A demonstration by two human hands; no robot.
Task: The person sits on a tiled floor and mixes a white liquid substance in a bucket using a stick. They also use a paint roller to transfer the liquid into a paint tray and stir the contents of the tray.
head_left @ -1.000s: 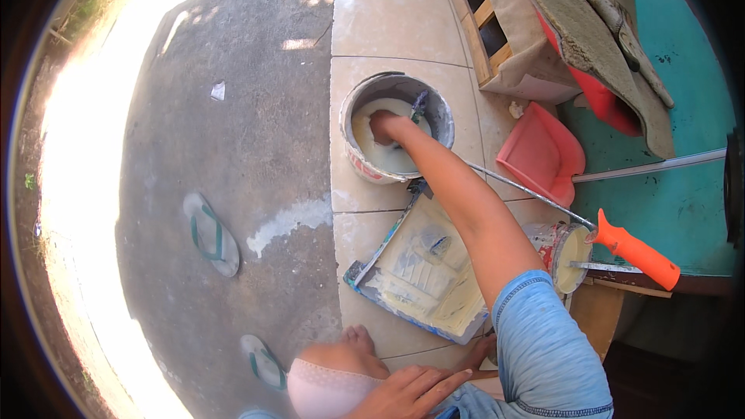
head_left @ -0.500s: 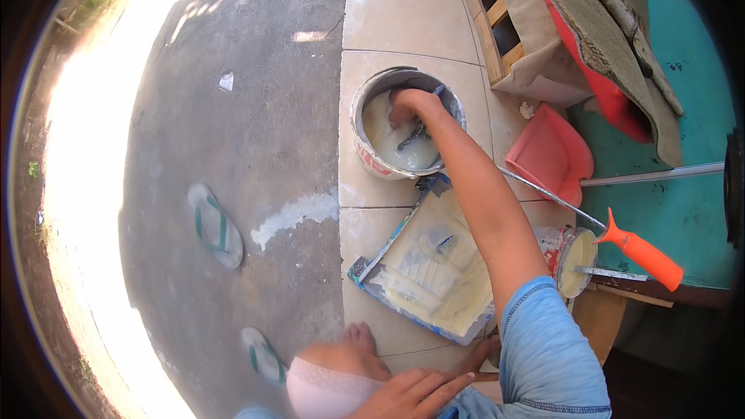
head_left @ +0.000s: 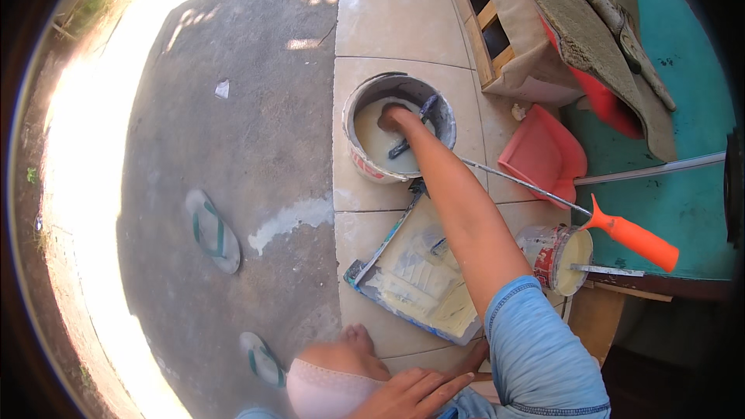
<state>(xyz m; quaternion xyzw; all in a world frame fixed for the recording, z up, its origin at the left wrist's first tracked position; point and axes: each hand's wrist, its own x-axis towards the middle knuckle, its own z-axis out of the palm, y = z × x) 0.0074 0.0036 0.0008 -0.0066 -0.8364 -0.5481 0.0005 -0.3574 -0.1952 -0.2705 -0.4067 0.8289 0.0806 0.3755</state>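
My right hand (head_left: 392, 118) reaches into a paint-smeared bucket (head_left: 365, 163) of pale, milky liquid, its fingers partly sunk and hidden. Beside it a dark blue, paint-streaked bar (head_left: 406, 143) lies slanted in the bucket. A long metal rod with an orange handle (head_left: 636, 242) extends from near the bucket, partly behind my arm. Below, a paint tray (head_left: 411, 295) holds cream paint; a smaller can (head_left: 552, 256) of cream paint is at its right with a flat strip across its mouth. My left hand (head_left: 415, 392) rests at the lower edge with fingers stretched out, holding nothing.
A pink dustpan (head_left: 535, 147) lies right of the bucket, near a cloth-covered wooden crate (head_left: 512, 31) with a mat on it. A teal surface (head_left: 675, 209) is at the far right. Flip-flops (head_left: 211, 229) lie on concrete (head_left: 217, 132) left of the tiles; my bare feet show below.
My right hand has shifted slightly within the bucket, and more of the dark bar now shows beside and below it. My left hand stays at the lower edge. The view has shifted slightly.
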